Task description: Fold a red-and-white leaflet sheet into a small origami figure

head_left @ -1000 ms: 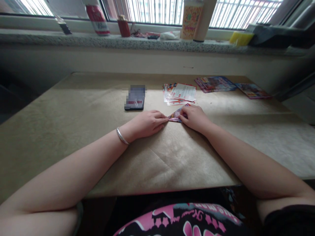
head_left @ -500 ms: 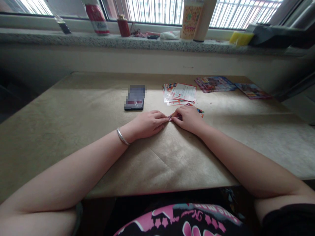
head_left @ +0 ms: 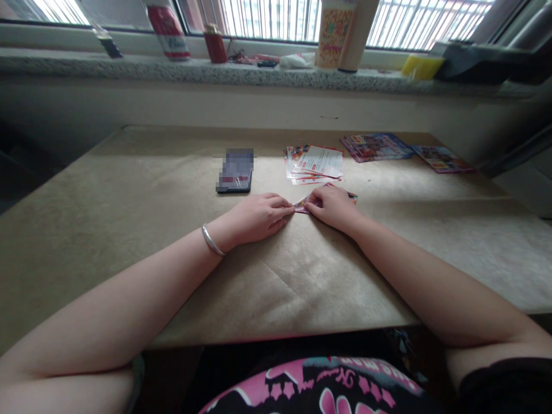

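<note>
The left hand point(head_left: 265, 216), fingers together, touches the folded paper's point(head_left: 301, 207) left tip; I cannot tell whether it grips. The right hand point(head_left: 334, 208) curls narrowly onto the paper, mid-desk point(head_left: 276, 299). If the left fingertips slip, the fold could skew. The tip points toward the left edge, long axis roughly along the near edge.

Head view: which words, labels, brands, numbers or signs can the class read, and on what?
None reads with certainty.
Red can, patterned cup: lettering blurred.
White sheets, colourful stacks: print too small.
Handled paper: too small, partly covered.
Black shirt: lettering distorted.
Phone: screen pixelated.
</note>
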Demonstrator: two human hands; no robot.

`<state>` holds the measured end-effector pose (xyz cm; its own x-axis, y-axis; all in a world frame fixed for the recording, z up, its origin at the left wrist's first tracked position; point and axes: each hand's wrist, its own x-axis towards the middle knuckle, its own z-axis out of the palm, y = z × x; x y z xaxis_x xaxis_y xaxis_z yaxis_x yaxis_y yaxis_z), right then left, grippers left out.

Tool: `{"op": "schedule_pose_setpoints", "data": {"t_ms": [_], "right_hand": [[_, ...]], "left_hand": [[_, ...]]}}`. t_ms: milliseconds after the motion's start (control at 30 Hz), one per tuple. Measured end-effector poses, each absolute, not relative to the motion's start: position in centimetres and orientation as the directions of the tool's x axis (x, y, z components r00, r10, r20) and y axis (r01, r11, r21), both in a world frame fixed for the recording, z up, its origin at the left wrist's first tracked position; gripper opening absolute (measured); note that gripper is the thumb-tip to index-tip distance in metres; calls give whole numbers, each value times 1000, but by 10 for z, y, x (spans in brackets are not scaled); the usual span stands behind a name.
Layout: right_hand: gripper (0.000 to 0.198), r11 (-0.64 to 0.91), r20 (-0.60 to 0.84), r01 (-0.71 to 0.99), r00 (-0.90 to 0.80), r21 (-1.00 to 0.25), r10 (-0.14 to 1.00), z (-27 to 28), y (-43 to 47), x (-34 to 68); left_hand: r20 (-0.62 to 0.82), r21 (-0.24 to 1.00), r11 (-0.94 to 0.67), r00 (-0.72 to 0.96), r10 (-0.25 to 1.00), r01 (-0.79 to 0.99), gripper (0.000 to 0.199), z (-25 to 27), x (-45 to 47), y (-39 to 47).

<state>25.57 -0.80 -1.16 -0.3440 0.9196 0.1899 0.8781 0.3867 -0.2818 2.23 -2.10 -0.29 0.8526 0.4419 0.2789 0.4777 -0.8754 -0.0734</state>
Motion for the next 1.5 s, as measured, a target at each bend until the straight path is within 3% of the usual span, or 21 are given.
{"op": "schedule_pose_setpoints", "data": {"t_ms": [600,900,1100,1500], "right_hand": [[19,394,212,875,-344,-281,915,-14,-8,256],[20,388,203,876,-340,-288,918,-14,-9,256],[20,387,200,877,-341,-285,919,-14,-9,256],[19,399,214,871,-347,-288,913,-15,-10,257]], "left_hand": [[275,-90,-855,838,472,511,29,3,22,-23],[250,3,-840,813,526,542,29,5,20,-20],[221,-12,-841,822,525,540,29,7,15,-18],[299,110,-837,786,541,535,24,1,9,-13]]}}
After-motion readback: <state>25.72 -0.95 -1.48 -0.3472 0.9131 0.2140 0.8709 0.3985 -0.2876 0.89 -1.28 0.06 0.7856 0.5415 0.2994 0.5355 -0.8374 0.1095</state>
